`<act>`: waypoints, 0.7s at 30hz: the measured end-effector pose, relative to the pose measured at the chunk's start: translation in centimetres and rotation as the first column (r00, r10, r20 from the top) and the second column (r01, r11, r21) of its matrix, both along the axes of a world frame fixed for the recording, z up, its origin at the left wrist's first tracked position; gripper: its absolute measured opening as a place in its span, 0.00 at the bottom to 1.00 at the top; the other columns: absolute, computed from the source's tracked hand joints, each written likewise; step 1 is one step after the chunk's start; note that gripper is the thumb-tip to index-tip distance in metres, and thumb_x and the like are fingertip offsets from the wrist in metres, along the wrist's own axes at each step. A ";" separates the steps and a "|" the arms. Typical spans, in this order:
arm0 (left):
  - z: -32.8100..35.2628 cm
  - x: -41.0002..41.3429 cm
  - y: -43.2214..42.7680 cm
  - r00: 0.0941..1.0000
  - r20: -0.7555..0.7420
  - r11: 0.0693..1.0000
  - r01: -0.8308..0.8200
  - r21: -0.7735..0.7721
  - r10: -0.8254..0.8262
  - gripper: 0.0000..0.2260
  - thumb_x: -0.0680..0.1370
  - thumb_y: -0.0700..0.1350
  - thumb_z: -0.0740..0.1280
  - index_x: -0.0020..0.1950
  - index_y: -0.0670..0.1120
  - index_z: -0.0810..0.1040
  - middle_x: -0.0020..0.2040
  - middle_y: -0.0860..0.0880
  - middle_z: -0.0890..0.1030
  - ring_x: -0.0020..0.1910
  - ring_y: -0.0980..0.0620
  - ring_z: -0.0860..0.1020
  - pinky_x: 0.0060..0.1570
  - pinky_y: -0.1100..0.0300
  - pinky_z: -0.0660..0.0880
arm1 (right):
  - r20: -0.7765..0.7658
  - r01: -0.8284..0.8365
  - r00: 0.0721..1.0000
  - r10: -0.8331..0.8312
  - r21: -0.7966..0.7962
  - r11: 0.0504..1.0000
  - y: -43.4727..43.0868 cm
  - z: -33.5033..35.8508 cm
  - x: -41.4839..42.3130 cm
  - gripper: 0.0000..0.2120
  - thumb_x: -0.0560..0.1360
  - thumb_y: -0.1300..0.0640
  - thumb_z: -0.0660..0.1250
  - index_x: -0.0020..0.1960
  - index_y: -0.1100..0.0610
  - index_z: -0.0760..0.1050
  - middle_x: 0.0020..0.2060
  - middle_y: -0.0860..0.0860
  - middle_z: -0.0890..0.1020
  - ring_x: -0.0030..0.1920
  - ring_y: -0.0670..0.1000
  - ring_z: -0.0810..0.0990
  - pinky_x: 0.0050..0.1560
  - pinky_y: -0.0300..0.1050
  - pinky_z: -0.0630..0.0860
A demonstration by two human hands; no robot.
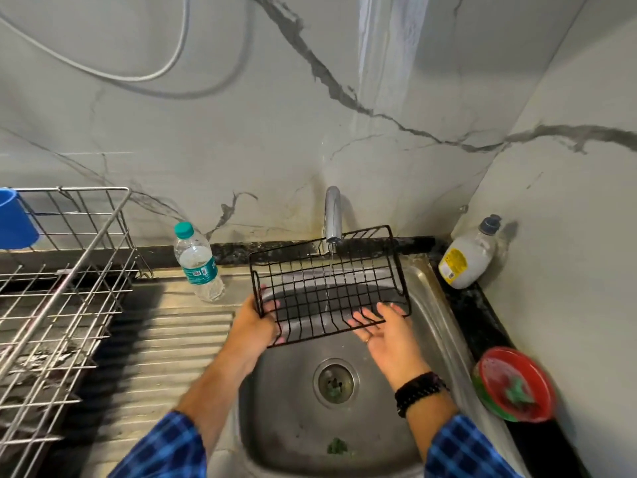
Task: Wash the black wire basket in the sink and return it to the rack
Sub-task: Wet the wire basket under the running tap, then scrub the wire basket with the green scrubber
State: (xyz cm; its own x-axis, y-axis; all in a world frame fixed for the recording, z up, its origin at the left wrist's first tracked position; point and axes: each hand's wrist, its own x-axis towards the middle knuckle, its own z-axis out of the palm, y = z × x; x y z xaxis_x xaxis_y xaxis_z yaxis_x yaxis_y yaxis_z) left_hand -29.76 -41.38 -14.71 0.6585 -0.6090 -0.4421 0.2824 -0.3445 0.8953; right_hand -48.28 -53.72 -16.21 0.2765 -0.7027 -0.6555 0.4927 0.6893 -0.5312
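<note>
1. My left grip (253,324) is closed round the left edge of the black wire basket (327,288).
2. My right grip (387,334) is open, its straight fingers touching the basket's near edge.
3. I see the basket over the steel sink (425,305), under the chrome tap's (333,215) water.

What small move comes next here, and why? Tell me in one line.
Probably rub the open right hand along the black wire basket to scrub its wires. The left hand grips the basket's left end over the steel sink, water from the chrome tap runs through its middle, and the right hand only touches the front edge.
</note>
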 end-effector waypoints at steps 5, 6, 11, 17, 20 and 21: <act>0.5 0.1 -0.4 0.978 0.171 0.992 0.124 -0.027 -0.118 0.18 0.84 0.40 0.59 0.63 0.64 0.70 0.56 0.48 0.81 0.35 0.54 0.76 0.42 0.48 0.83 | -0.148 -0.015 0.989 0.016 0.012 1.000 0.3 -1.0 -1.0 0.11 0.82 0.67 0.60 0.62 0.58 0.69 0.69 0.67 0.72 0.51 0.62 0.80 0.39 0.54 0.80; 0.5 0.1 -0.3 0.979 0.163 0.992 0.126 -0.010 -0.123 0.18 0.84 0.39 0.59 0.64 0.62 0.70 0.54 0.49 0.81 0.35 0.54 0.77 0.44 0.46 0.84 | -0.175 -0.035 0.984 0.037 0.014 0.999 0.7 -0.8 -1.4 0.08 0.82 0.66 0.61 0.60 0.59 0.70 0.69 0.66 0.72 0.51 0.61 0.80 0.42 0.53 0.79; 0.8 -0.1 2.6 0.980 -0.170 0.988 0.120 0.100 -0.102 0.22 0.80 0.28 0.58 0.62 0.54 0.71 0.56 0.44 0.82 0.47 0.38 0.83 0.41 0.45 0.82 | -0.353 -0.409 0.871 0.341 -0.141 0.901 5.1 1.8 -7.5 0.13 0.80 0.50 0.67 0.62 0.53 0.72 0.63 0.53 0.75 0.62 0.60 0.79 0.54 0.51 0.81; 0.6 0.2 4.4 0.940 -0.336 0.988 0.107 0.109 -0.065 0.26 0.79 0.26 0.58 0.67 0.53 0.68 0.65 0.40 0.78 0.61 0.33 0.78 0.42 0.38 0.81 | -0.929 -0.575 0.171 -0.329 -0.365 0.732 2.7 3.8 -15.6 0.10 0.79 0.54 0.64 0.47 0.57 0.82 0.40 0.56 0.83 0.42 0.60 0.82 0.42 0.43 0.70; 1.1 -0.5 4.0 0.954 -0.286 0.986 0.122 0.110 -0.086 0.26 0.79 0.26 0.57 0.67 0.55 0.67 0.66 0.42 0.77 0.61 0.31 0.78 0.43 0.38 0.81 | -0.950 -0.683 -0.059 -0.308 -0.187 0.707 -0.4 2.8 -17.8 0.09 0.77 0.57 0.66 0.44 0.60 0.83 0.42 0.64 0.84 0.45 0.66 0.82 0.47 0.54 0.76; 1.1 -0.6 4.0 0.959 -0.270 0.987 0.117 0.108 -0.085 0.26 0.79 0.27 0.57 0.67 0.55 0.67 0.66 0.42 0.77 0.60 0.30 0.78 0.45 0.38 0.81 | -0.964 -0.718 -0.123 -0.235 -0.077 0.692 -1.0 2.6 -18.2 0.09 0.77 0.57 0.68 0.47 0.61 0.83 0.45 0.65 0.84 0.47 0.66 0.82 0.49 0.53 0.77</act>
